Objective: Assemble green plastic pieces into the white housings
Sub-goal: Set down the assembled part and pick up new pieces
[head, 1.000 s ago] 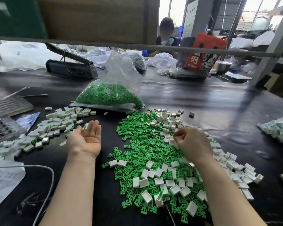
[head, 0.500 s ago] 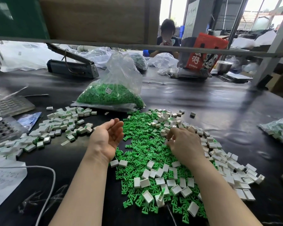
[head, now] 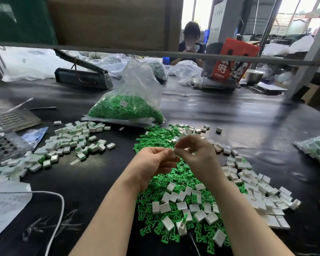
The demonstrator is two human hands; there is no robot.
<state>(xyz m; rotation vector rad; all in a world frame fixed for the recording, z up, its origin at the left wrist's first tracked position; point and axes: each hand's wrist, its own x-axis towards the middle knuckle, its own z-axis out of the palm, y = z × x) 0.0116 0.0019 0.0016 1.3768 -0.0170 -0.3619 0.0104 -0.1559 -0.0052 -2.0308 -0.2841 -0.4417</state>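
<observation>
My left hand point(head: 153, 163) and my right hand point(head: 196, 154) meet above a heap of loose green pieces point(head: 174, 183). Between their fingertips they pinch one small white housing point(head: 174, 152); whether a green piece is in it is hidden by the fingers. Empty white housings point(head: 255, 193) lie scattered over and to the right of the green heap. A pile of white housings with green inside point(head: 70, 143) lies to the left on the black table point(head: 248, 126).
A clear bag of green pieces point(head: 126, 109) stands behind the heap. A bag sealer point(head: 83, 76) sits far left, perforated trays point(head: 6, 145) at the left edge, a white cable point(head: 55, 209) and paper at near left. Another bag point(head: 316, 146) lies right. A person sits across the table.
My left hand swung from palm-up on the left over to the right hand. My right hand lifted off the pile with a white housing, and both now pinch it.
</observation>
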